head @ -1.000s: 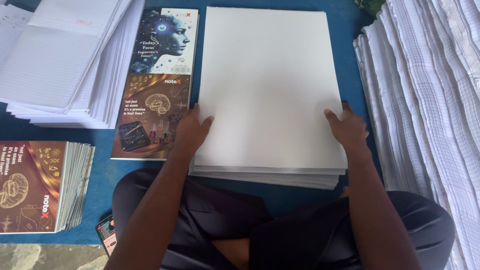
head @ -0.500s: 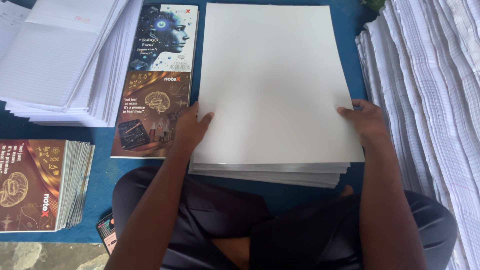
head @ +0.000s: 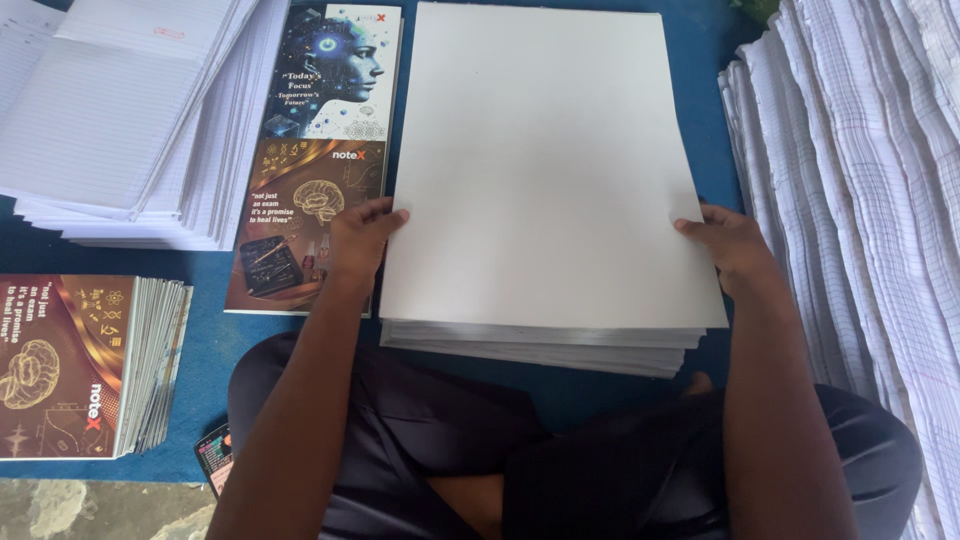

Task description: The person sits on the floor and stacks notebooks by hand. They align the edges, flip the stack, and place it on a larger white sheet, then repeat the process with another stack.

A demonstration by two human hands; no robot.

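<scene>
A large blank white sheet [head: 545, 170] lies on top of a stack of white sheets [head: 540, 345] on the blue mat [head: 215, 350] in front of my crossed legs. My left hand [head: 355, 240] grips the sheet's left edge, thumb on top. At the right edge, my right hand [head: 730, 245] holds it the same way. The near end of the sheet sits slightly above the stack and overhangs it on the right.
A printed cover sheet [head: 320, 150] lies just left of the stack. Piles of ruled paper [head: 120, 110] fill the far left, and more ruled paper [head: 860, 200] is heaped along the right. A pile of brown covers [head: 70, 365] and a phone [head: 215, 455] sit at lower left.
My right hand slid outward from the top of the sheet to its right edge. The top sheet has come up a little off the stack. The left hand stayed at the left edge.
</scene>
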